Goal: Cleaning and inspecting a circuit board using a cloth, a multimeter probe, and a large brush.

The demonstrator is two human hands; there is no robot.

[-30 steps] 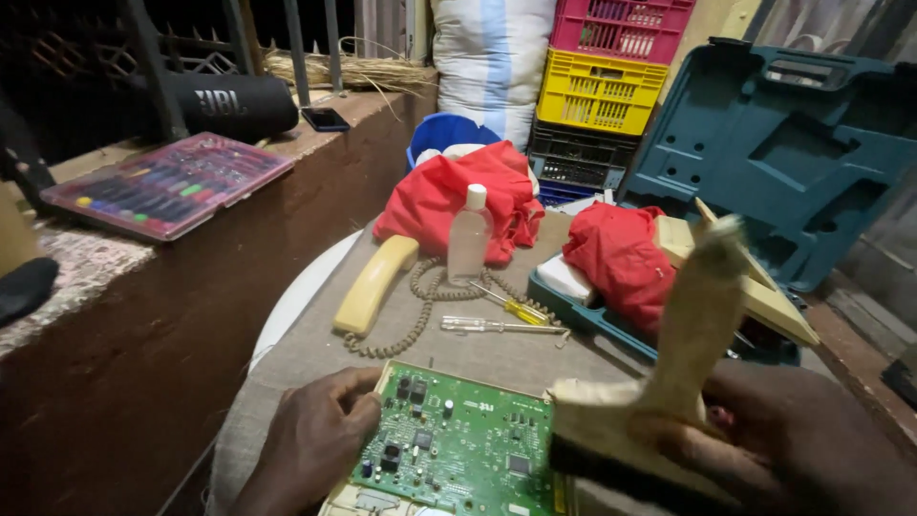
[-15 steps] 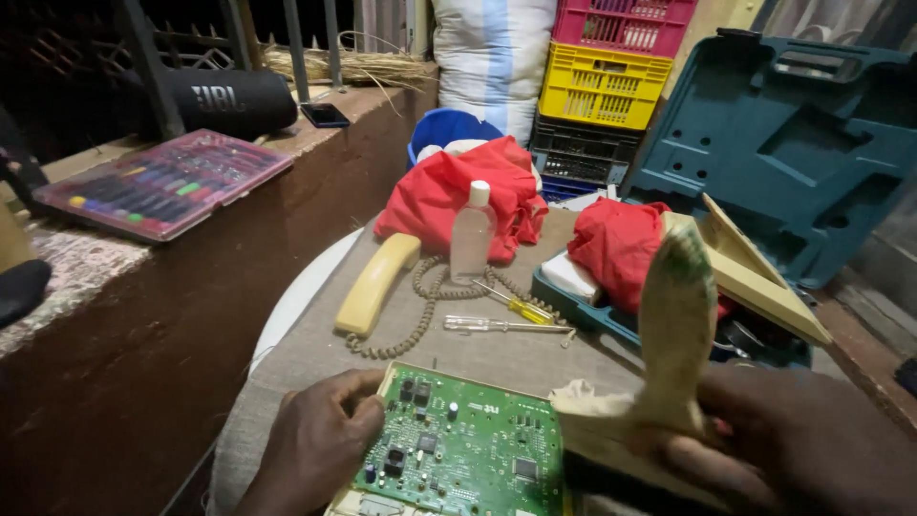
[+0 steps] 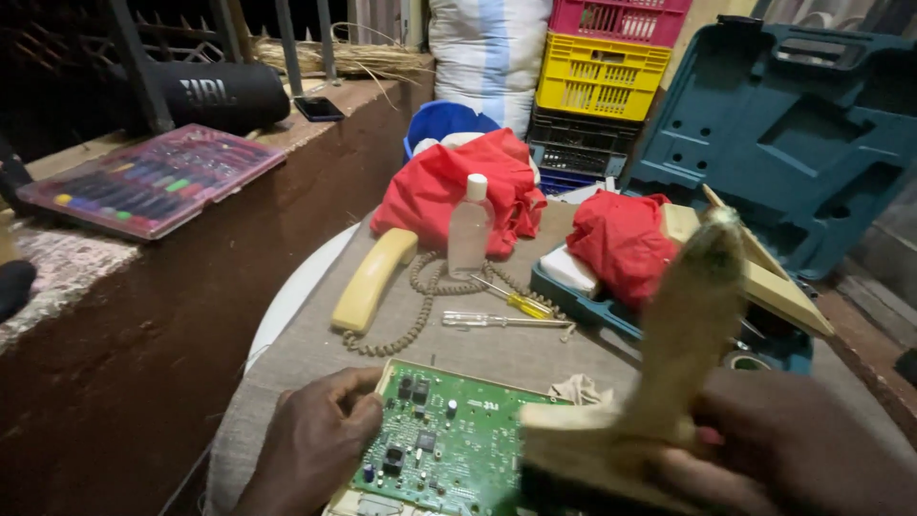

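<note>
Fingers of left hand (image 3: 315, 444) grip green circuit board (image 3: 449, 444); right hand (image 3: 764, 459) clasps brush (image 3: 659, 382).

Between the green circuit board (image 3: 449, 444) near the front and the far clutter lies a bare strip of surface (image 3: 497, 349), bounded on its far side by the two screwdrivers (image 3: 501, 318), the coiled cord (image 3: 420, 306) and the yellow handset (image 3: 371, 282). To the left a brown wall (image 3: 181, 315) closes the way just beyond the surface's edge, while the open teal case (image 3: 793, 143) and red cloths (image 3: 458, 186) block the far and right side. The pale brush (image 3: 659, 382), blurred, seems to fill the near right.
</note>
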